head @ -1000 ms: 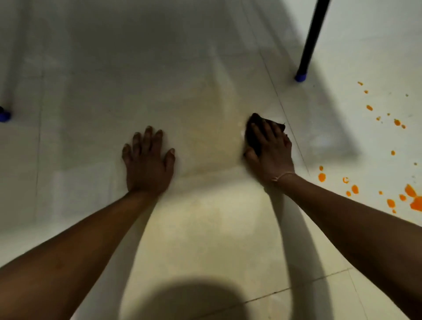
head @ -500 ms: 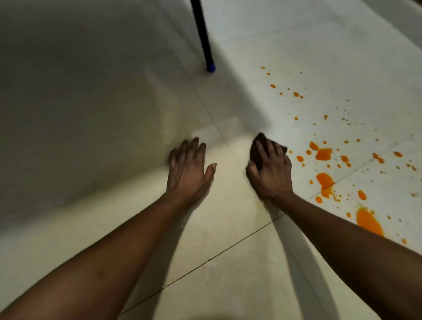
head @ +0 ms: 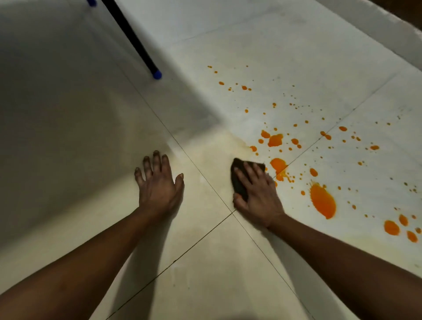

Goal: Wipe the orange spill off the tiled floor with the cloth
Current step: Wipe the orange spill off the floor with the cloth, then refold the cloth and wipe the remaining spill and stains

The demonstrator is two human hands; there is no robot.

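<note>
Orange spill (head: 323,202) lies as blobs and small drops over the pale tiled floor (head: 205,262), spread across the right half of the view. A dark cloth (head: 237,180) is pressed flat on the floor under my right hand (head: 258,194), right at the left edge of the blobs. The fingers cover most of the cloth. My left hand (head: 159,185) rests flat on the floor to the left, fingers spread, holding nothing. A faint yellowish smear marks the tiles just above and left of the cloth.
A black furniture leg with a blue foot (head: 157,75) stands on the floor at the upper middle. A second blue foot (head: 91,2) shows at the top edge. A raised white ledge (head: 376,27) borders the floor at the upper right. Grout lines cross between my hands.
The view has swung to the right, bringing far more of the orange spill into sight. My right hand with the cloth now sits beside the blobs. My left hand has shifted on the floor with it.
</note>
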